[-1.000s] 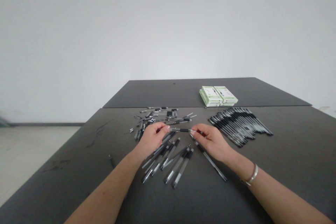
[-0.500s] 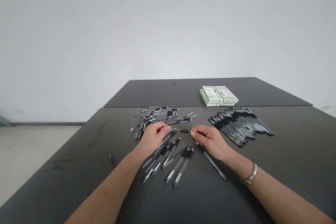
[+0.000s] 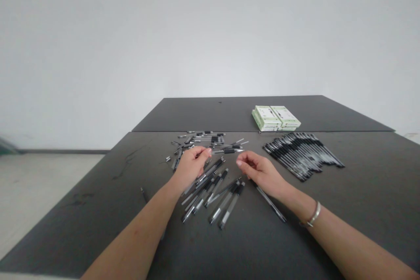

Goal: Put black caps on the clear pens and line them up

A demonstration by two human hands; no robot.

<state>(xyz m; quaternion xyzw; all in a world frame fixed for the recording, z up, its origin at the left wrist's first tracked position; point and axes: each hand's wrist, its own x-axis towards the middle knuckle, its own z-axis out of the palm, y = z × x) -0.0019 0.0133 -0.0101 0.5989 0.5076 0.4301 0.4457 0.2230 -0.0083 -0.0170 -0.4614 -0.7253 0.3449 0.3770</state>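
My left hand [image 3: 192, 164] pinches a clear pen [image 3: 228, 152] with a black grip by one end, and the pen points to the right. Its free end lies just beyond the fingertips of my right hand [image 3: 259, 170]. Those fingers are curled with the thumb against them; whether something small is in them I cannot make out. Below my right hand a single pen [image 3: 269, 201] lies slanted on the table. Between my forearms is a loose group of clear pens [image 3: 213, 197] with black grips.
Behind my left hand is a jumble of pen parts [image 3: 197, 138]. To the right lies a neat row of pens [image 3: 303, 153]. White-and-green boxes [image 3: 275, 118] are stacked farther back on the dark table [image 3: 361, 192]. A small dark piece [image 3: 143, 194] lies left of my left forearm.
My right hand has come off the pen's end, which now shows free. My left hand still holds the pen, now a little farther up in the view.
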